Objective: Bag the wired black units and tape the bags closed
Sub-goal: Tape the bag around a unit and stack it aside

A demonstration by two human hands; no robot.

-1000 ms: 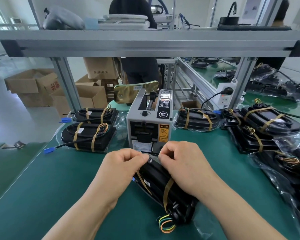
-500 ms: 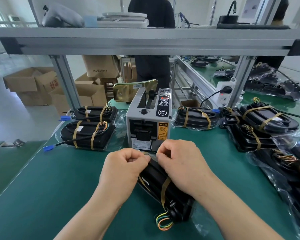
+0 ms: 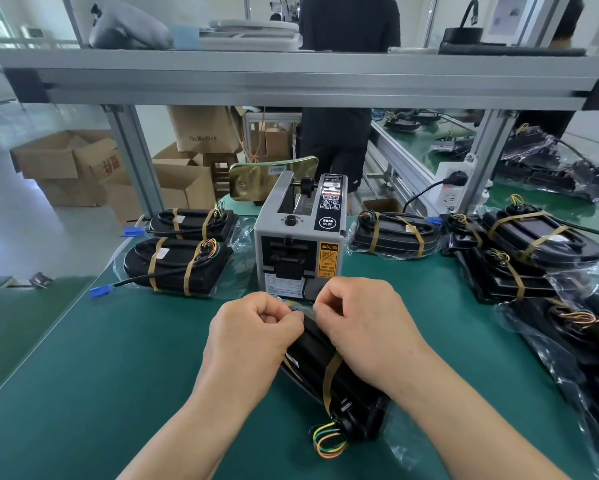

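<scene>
Green matted workbench (image 3: 111,382) fills my view, with a silver aluminium frame shelf (image 3: 291,81) across the top. A grey box-shaped tape dispenser (image 3: 299,251) stands mid-bench, straight ahead of the hands. Just in front of it on the mat lies the task's thing: a black wired unit strapped with tan bands (image 3: 346,393), already inside a clear plastic bag (image 3: 407,441), coloured wire loops (image 3: 327,441) at the near end. Left hand (image 3: 253,337) and right hand (image 3: 360,323) sit knuckle to knuckle at the unit's far end. Fingers are curled and both hands pinch the gathered bag mouth. Something thin and translucent runs between the thumbs. I read it as a tape strip but can't confirm.

Risks, my call:
- The film looks slippery. If either pinch eases, the fold springs open and tape lands on a wrinkle or on itself.
- Tape could stick to a fingertip and peel off with it.
- The wire ends could poke the film if the unit gets dragged.
- The hands are near the dispenser outlet, which carries a yellow caution label (image 3: 328,259).

Counts:
- One dispenser.
- One unit under the hands.
- Two left bagged units (image 3: 180,268).
- One bagged unit right of the dispenser (image 3: 395,233).
- Far-right pile (image 3: 519,244): at least three, and overlap blocks an exact count.
</scene>
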